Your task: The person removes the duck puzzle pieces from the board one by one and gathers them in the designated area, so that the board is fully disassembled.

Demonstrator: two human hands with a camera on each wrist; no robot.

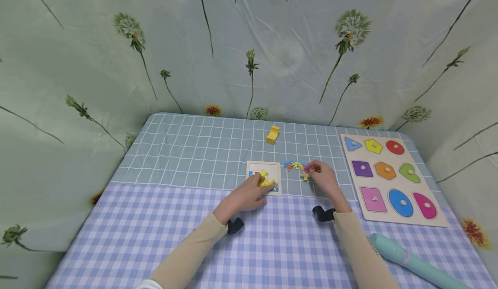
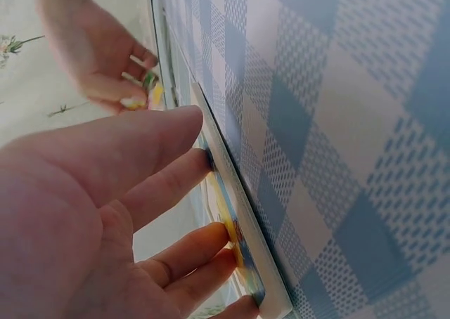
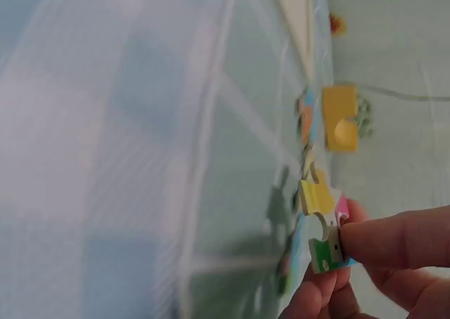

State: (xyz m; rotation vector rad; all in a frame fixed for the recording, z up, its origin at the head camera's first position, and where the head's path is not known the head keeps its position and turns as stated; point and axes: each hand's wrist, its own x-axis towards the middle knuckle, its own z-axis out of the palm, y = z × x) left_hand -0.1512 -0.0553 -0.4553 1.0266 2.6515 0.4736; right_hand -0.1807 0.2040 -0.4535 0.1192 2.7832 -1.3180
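My left hand [image 1: 249,192] rests on a small square jigsaw tray [image 1: 281,181] with a pale wooden rim. In the left wrist view its fingertips touch the tray's yellow and blue pieces, the fingers extended and slightly bent. These pieces are partly hidden under the hand. To the right of the tray, my right hand [image 1: 322,176] pinches a jigsaw piece [image 3: 318,198] between thumb and fingers, held above the cloth. That piece is yellow, green, white and pink. Loose jigsaw pieces [image 1: 294,165], blue, yellow and orange, lie between the tray and the right hand.
Behind the tray sits a yellow notched block [image 1: 272,135]. A large wooden board [image 1: 355,155] of knobbed coloured shapes lies at the right. Nearer me is a teal cylindrical object [image 1: 420,265]. A grey cloth and a blue checked cloth [image 1: 280,245] cover the table, with a flowered curtain behind.
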